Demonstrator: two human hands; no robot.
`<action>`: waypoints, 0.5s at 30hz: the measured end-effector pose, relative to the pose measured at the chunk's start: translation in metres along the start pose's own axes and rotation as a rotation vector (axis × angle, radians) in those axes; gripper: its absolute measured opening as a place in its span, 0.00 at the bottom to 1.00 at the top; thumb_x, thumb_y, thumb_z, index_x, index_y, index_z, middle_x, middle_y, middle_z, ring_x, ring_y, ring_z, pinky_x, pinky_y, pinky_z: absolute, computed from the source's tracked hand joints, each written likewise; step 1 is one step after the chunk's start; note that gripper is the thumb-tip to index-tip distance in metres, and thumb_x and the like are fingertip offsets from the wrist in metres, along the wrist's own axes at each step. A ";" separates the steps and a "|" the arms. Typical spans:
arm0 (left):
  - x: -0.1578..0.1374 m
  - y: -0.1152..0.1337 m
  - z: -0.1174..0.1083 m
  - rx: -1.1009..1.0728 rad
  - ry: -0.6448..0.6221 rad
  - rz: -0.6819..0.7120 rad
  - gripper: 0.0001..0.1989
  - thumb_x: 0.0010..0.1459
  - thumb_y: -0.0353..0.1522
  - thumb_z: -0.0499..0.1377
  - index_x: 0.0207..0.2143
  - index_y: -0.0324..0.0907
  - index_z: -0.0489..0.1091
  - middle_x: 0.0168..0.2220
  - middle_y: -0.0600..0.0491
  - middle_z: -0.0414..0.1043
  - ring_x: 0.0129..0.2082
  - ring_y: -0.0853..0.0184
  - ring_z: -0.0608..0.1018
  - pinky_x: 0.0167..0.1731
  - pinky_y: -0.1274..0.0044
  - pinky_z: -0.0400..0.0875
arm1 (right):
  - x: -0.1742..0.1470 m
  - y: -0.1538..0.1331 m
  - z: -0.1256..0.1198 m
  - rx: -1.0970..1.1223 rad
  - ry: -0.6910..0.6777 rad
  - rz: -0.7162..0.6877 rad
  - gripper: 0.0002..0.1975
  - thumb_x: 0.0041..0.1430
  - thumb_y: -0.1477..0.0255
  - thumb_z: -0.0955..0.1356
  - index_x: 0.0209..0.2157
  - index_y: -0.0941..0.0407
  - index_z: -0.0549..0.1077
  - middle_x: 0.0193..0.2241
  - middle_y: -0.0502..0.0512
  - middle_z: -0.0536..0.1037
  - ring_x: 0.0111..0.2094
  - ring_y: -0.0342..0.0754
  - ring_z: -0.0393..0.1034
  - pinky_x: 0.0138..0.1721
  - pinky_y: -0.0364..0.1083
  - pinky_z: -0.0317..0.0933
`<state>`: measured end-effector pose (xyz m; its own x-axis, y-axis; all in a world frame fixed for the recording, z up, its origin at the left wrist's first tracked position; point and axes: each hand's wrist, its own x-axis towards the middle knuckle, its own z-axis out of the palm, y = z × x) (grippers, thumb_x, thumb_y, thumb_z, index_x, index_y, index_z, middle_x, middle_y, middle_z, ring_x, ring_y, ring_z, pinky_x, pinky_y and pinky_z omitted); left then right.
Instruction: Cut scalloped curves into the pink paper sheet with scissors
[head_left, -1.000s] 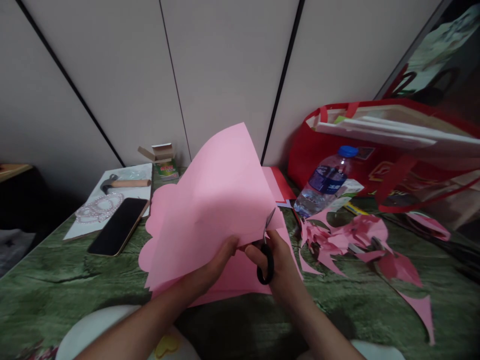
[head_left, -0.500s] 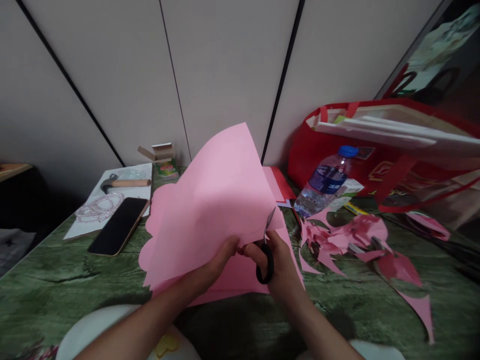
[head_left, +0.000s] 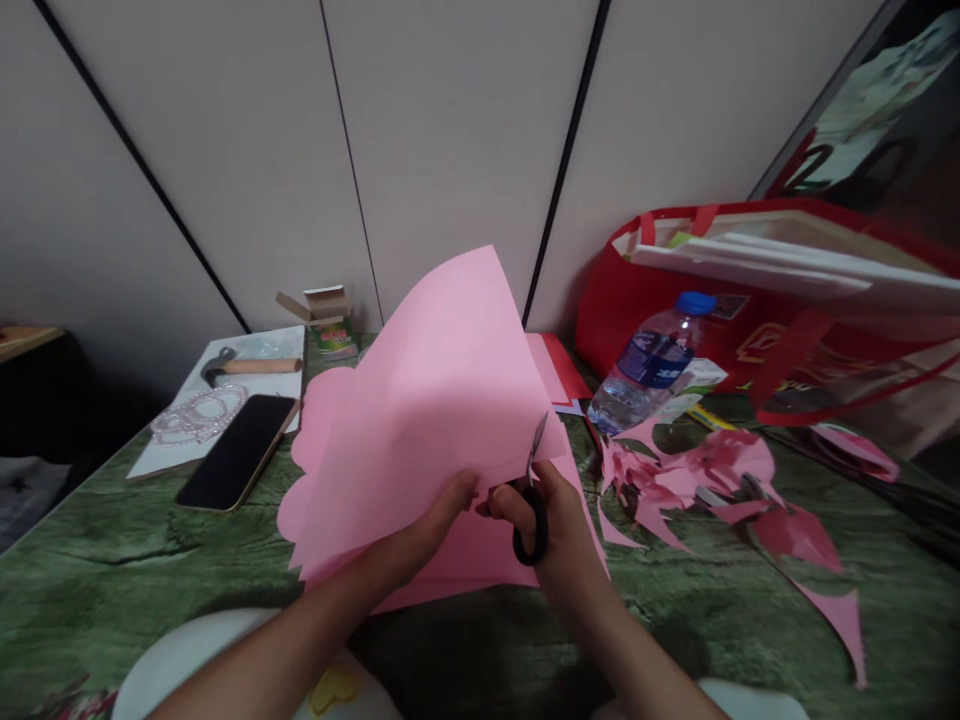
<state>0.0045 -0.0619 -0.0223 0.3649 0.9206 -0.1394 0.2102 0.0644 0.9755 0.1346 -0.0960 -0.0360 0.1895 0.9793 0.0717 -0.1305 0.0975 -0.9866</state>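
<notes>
A large sheet of pink paper (head_left: pixel 435 390) rises curved in front of me, over more pink paper with a scalloped left edge. My left hand (head_left: pixel 450 505) pinches its lower edge, the thumb on the near face and the other fingers hidden behind. Close beside it, my right hand (head_left: pixel 555 530) is closed round black-handled scissors (head_left: pixel 531 520). The blades point up and away at the sheet's lower right edge. A faint curved line runs across the paper just left of the blades.
Pink paper scraps (head_left: pixel 697 470) lie to the right, by a water bottle (head_left: pixel 652 360) leaning near a red bag (head_left: pixel 780 320). On the left are a phone (head_left: pixel 238 452), a hammer (head_left: pixel 255 367) on a white sheet, a coil of clear beads (head_left: pixel 199 415) and a small open box (head_left: pixel 330 325).
The scissor blades have closed slightly at the paper's edge. Both hands and the sheet stay almost in the same place.
</notes>
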 end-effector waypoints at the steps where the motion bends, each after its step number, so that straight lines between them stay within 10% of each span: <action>1: 0.001 -0.002 0.000 -0.003 0.024 0.007 0.15 0.53 0.41 0.50 0.18 0.45 0.63 0.27 0.56 0.72 0.32 0.67 0.73 0.39 0.79 0.65 | 0.000 0.000 0.000 0.007 0.002 0.004 0.10 0.47 0.64 0.69 0.28 0.55 0.67 0.20 0.48 0.73 0.22 0.44 0.67 0.28 0.46 0.62; 15: 0.001 -0.011 0.000 0.062 -0.001 0.060 0.18 0.54 0.41 0.48 0.18 0.44 0.67 0.24 0.55 0.73 0.31 0.67 0.73 0.40 0.77 0.66 | -0.004 0.011 0.005 0.061 -0.044 0.032 0.10 0.49 0.67 0.68 0.30 0.57 0.64 0.20 0.46 0.71 0.23 0.42 0.67 0.25 0.42 0.61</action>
<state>0.0023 -0.0612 -0.0327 0.3798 0.9215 -0.0810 0.2436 -0.0152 0.9698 0.1274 -0.0980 -0.0461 0.1419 0.9887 0.0482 -0.1947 0.0756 -0.9779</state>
